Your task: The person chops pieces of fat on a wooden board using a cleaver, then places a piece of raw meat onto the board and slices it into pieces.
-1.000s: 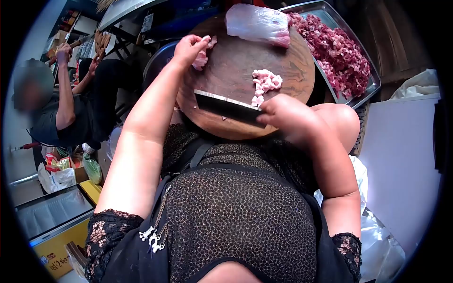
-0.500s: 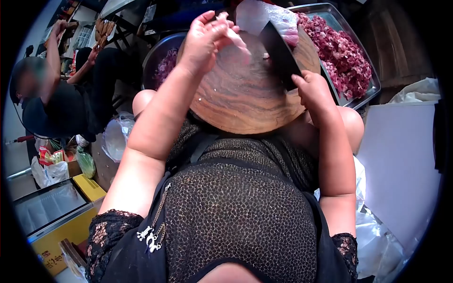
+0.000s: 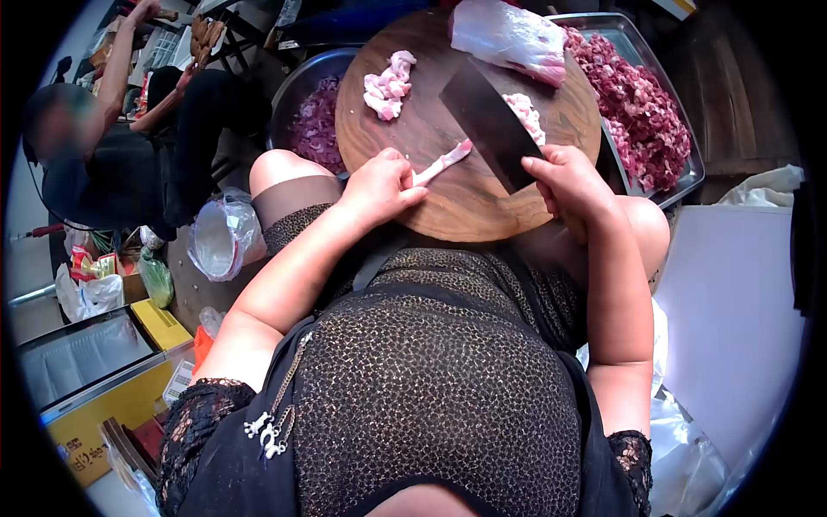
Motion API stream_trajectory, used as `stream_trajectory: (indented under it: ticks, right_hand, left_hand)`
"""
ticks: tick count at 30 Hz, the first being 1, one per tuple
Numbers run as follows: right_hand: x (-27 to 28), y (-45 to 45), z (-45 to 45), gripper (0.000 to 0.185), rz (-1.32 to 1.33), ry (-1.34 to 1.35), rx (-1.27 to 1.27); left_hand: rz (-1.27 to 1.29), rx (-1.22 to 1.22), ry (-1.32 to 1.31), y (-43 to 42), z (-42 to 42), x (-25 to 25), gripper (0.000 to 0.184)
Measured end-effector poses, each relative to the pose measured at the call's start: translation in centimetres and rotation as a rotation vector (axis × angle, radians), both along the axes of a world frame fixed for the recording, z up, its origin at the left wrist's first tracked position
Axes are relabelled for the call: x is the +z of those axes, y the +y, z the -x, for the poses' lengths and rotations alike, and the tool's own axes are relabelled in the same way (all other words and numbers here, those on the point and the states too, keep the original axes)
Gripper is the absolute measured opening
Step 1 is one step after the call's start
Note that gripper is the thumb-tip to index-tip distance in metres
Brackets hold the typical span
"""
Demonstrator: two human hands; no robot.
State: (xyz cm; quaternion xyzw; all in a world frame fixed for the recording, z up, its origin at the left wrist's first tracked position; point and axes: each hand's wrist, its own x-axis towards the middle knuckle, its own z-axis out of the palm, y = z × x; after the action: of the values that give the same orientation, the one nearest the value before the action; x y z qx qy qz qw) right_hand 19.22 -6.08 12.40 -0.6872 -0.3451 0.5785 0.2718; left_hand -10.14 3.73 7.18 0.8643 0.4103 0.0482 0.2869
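Observation:
A round wooden chopping board [image 3: 465,207] lies in front of my knees. At its near left edge, my left hand [image 3: 381,189] is closed on one end of a pale strip of meat [image 3: 444,164], whose other end points toward the blade. Wrapped round its handle, my right hand [image 3: 568,181] holds a cleaver [image 3: 491,125] over the board, right of the strip. Small chopped pieces of pale meat [image 3: 523,116] show just behind the blade. Farther back on the board are a clump of pale meat strips [image 3: 389,84] and a big slab of meat [image 3: 508,41].
To the right of the board stands a metal tray [image 3: 696,164] heaped with chopped red meat [image 3: 633,108]. A metal bowl [image 3: 280,121] with more meat is at the left. Another person [image 3: 112,164] sits at the far left, near a bag-lined bucket [image 3: 215,241].
My left hand has come down toward me, from holding meat above the board to gripping a strip on it. The clump and chopped pieces now show. The cleaver has shifted slightly left and nearer.

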Motion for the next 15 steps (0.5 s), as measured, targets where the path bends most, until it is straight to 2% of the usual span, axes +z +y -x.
stream_trajectory:
  ticks: [1,2,5,7,8,11,13,15]
  right_hand:
    - [-0.2,-0.1,0.1,0.024,0.039,0.009,-0.002]
    - [-0.4,0.0,0.0,0.024,0.044,-0.052,0.034]
    - [-0.9,0.2,0.0,0.025,-0.020,-0.061,-0.021]
    - [-0.8,0.4,0.1,0.025,-0.043,-0.088,-0.028]
    - [-0.8,0.5,0.1,0.025,-0.074,-0.106,-0.062]
    - [-0.6,0.5,-0.4,0.025,-0.082,-0.139,-0.107]
    - [-0.9,0.2,-0.9,0.027,-0.049,-0.184,-0.108]
    - [-1.2,0.1,-1.3,0.029,-0.033,-0.256,-0.073]
  left_hand:
    - [0.036,-0.010,0.153,0.3,0.0,1.3,0.031]
    - [0.121,0.083,0.245,1.3,-0.4,2.4,0.040]
    - [-0.149,0.193,-0.046,5.2,-0.4,1.3,0.027]
    - [-0.584,0.028,-0.121,8.8,-0.6,-0.7,0.023]
    - [-0.540,0.043,0.092,9.8,-1.0,-0.9,0.024]
    - [-0.468,0.060,0.227,12.3,-0.9,-1.8,0.022]
    - [-0.395,0.032,0.263,12.0,-1.2,0.7,0.025]
    - [-0.332,-0.002,0.092,12.7,-0.5,0.5,0.027]
